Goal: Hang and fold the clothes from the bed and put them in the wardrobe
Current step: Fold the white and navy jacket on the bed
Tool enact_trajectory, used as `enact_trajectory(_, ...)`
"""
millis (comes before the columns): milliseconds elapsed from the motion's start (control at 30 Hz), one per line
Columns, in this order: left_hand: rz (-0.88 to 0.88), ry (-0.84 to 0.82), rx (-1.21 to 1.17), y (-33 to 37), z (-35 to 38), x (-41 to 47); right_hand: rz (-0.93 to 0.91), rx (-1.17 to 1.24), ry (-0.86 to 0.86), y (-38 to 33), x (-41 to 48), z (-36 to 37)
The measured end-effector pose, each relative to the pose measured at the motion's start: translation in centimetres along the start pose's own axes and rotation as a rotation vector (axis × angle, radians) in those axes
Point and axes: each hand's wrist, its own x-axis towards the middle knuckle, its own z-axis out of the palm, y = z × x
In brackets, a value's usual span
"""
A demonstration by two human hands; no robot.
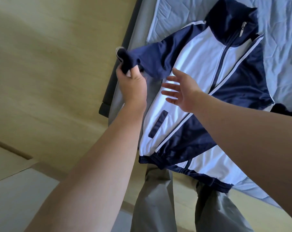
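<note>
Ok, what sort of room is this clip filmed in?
Most likely a bedroom: a bed with a blue quilted cover, a navy and white jacket laid out on it, and pale floor beside it.

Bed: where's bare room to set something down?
Bare sheet lies right of the collar, with a smaller patch left of it. Near side is crowded: jacket, left hand gripping its sleeve, right hand over it, dark garment at right.

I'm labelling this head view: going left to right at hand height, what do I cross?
Yellowish floor → left hand gripping the sleeve cuff → right hand → jacket zip → blue bedsheet.
</note>
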Motion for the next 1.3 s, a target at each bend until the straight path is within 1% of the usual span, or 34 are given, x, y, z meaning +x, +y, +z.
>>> enact_trajectory(100,-0.036,-0.051,-0.208,2.8,2.3,1.2,-0.021,-0.033,-0.050,-1.5,0.2,-0.2)
enact_trajectory(133,-0.048,-0.060,-0.246,4.0,3.0,1.7,-0.024,-0.050,-0.059,-1.9,0.3,-0.3)
enact_trajectory(267,-0.048,-0.117,-0.191,7.8,4.9,3.0,-0.037,-0.132,-0.058,-2.6,1.1,-0.2)
enact_trajectory(333,-0.057,-0.147,-0.179,9.0,5.4,3.4,-0.033,-0.111,-0.075,-2.7,1.6,0.1)
enact_trajectory(433,-0.107,-0.172,-0.190,9.7,6.1,3.8,-0.022,-0.078,-0.098,-3.0,2.3,1.1)
enact_trajectory(567,-0.127,-0.215,-0.193,9.4,6.3,4.1,-0.003,-0.195,-0.070,-3.4,2.9,2.7)
enact_trajectory(633,-0.139,-0.272,-0.244,9.0,6.2,4.0,0.005,-0.253,-0.073,-3.5,3.2,3.0)
enact_trajectory(700,-0.158,-0.364,-0.307,8.9,5.8,4.0,0.008,-0.285,-0.061,-3.6,3.6,2.7)
enact_trajectory(800,-0.266,-0.519,-0.364,8.1,4.8,2.7,0.024,-0.222,-0.048,-3.9,4.0,1.2)
enact_trajectory(833,-0.295,-0.597,-0.318,7.5,4.4,1.8,0.027,-0.185,-0.047,-3.9,4.0,0.4)
enact_trajectory(867,-0.287,-0.684,-0.186,6.5,4.0,0.7,0.027,-0.141,-0.029,-3.8,4.0,-0.5)
enact_trajectory(900,-0.237,-0.767,0.033,5.3,3.6,-0.3,0.030,-0.091,0.009,-3.6,4.0,-1.6)
enact_trajectory(933,-0.158,-0.859,0.304,4.0,3.3,-1.3,0.036,-0.048,0.062,-3.3,3.9,-2.8)
enact_trajectory(1000,-0.004,-1.054,0.833,1.0,2.9,-3.2,0.063,-0.041,0.156,-2.2,3.5,-5.5)
enact_trajectory(1033,0.090,-1.147,1.125,-0.9,2.8,-4.4,0.089,-0.075,0.193,-1.6,3.3,-6.8)
enact_trajectory(1067,0.273,-1.221,1.459,-2.6,2.5,-5.7,0.116,-0.117,0.236,-0.9,3.1,-8.1)
enact_trajectory(1100,0.484,-1.303,1.731,-4.2,2.1,-7.2,0.141,-0.148,0.280,-0.2,2.9,-9.2)
enact_trajectory(1133,0.594,-1.415,1.857,-5.7,1.6,-8.6,0.158,-0.169,0.312,0.4,2.7,-10.1)
enact_trajectory(1167,0.579,-1.517,1.909,-7.0,1.3,-9.7,0.160,-0.197,0.326,1.0,2.6,-10.7)
enact_trajectory(1200,0.524,-1.571,1.909,-7.9,1.0,-10.4,0.148,-0.257,0.330,1.5,2.5,-11.2)
enact_trajectory(1233,0.459,-1.567,1.881,-8.4,0.9,-10.7,0.115,-0.341,0.330,2.1,2.4,-11.4)
enact_trajectory(1267,0.398,-1.483,1.826,-8.8,1.1,-10.4,0.060,-0.418,0.323,2.7,2.3,-11.6)
enact_trajectory(1300,0.337,-1.318,1.746,-9.1,1.2,-9.9,0.001,-0.474,0.299,3.3,2.2,-11.6)
